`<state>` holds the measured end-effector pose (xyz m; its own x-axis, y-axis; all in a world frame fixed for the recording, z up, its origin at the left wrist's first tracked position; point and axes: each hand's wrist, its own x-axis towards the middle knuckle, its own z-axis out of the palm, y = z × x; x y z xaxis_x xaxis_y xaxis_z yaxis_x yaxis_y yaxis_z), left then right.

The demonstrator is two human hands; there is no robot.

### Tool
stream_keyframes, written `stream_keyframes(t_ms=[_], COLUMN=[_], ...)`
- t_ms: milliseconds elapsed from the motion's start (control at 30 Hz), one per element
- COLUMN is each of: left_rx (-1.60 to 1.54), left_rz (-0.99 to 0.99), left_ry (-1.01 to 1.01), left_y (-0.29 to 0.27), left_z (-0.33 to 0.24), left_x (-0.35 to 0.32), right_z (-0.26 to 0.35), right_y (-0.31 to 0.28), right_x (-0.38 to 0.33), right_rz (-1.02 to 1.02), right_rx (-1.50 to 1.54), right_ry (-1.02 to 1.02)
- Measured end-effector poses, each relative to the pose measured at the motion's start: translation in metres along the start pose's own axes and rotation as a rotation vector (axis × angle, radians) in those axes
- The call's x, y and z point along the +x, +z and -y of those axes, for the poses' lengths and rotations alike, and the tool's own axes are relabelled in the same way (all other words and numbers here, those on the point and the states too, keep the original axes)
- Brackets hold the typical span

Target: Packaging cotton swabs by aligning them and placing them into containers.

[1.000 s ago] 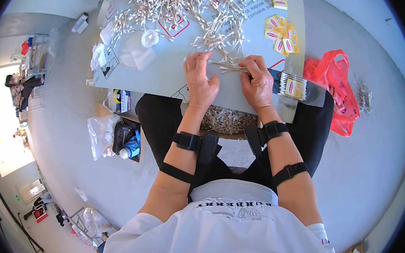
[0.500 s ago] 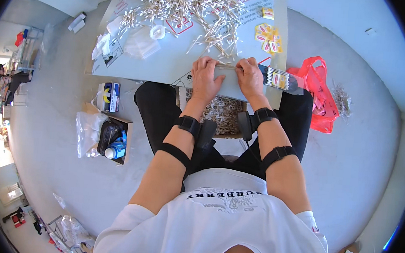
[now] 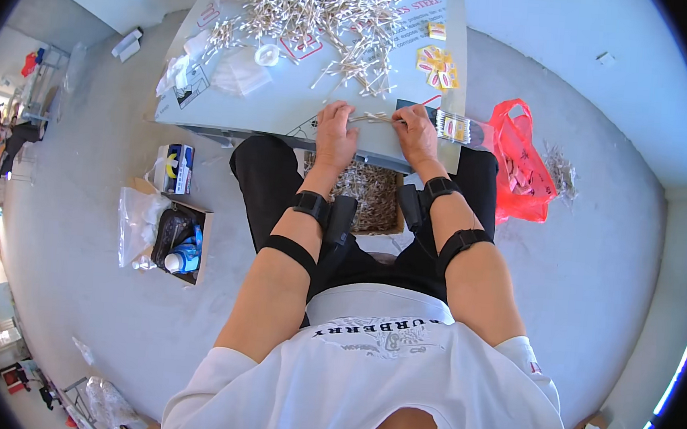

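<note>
Several cotton swabs [image 3: 376, 118] lie in a small row between my hands at the table's near edge. My left hand [image 3: 336, 137] has its fingers curled down at the row's left end, pinching swab ends. At the other end, the fingers and thumb of my right hand [image 3: 417, 138] are closed on the swabs. Just right of that hand sits a clear packet of swabs [image 3: 453, 127] with a yellow label, by the table's right edge. A large loose heap of cotton swabs [image 3: 311, 10] spreads over the far part of the table.
Yellow label cards [image 3: 438, 67] lie at the table's right. Clear plastic bags [image 3: 240, 73] and a small round tub [image 3: 267, 55] lie left. Below the table, a box of swabs [image 3: 365, 200] stands between my legs. A red bag [image 3: 518, 168] is on the floor.
The view has shifted, so the table appears slightly further left. More of the swab row shows between my hands, and my hands stand slightly further apart.
</note>
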<state>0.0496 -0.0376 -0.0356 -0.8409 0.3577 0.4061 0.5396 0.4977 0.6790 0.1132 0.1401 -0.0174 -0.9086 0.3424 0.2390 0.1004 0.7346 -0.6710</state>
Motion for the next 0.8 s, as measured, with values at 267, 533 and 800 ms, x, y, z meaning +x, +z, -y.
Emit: stream_keyframes(t_ms=[267, 533, 800], left_rx=[0.09, -0.134, -0.024], left_rz=[-0.139, -0.006, 0.025], left_ry=[0.031, -0.054, 0.003], left_y=[0.01, 0.005, 0.002], left_z=[-0.006, -0.001, -0.018], left_x=[0.025, 0.034, 0.012], right_z=[-0.008, -0.009, -0.014], right_y=[-0.006, -0.006, -0.012], right_x=[-0.007, -0.006, 0.015], right_rz=[-0.004, -0.078, 0.046], right_rx=[0.118, 0.121, 0.059], right_ry=[-0.032, -0.069, -0.049])
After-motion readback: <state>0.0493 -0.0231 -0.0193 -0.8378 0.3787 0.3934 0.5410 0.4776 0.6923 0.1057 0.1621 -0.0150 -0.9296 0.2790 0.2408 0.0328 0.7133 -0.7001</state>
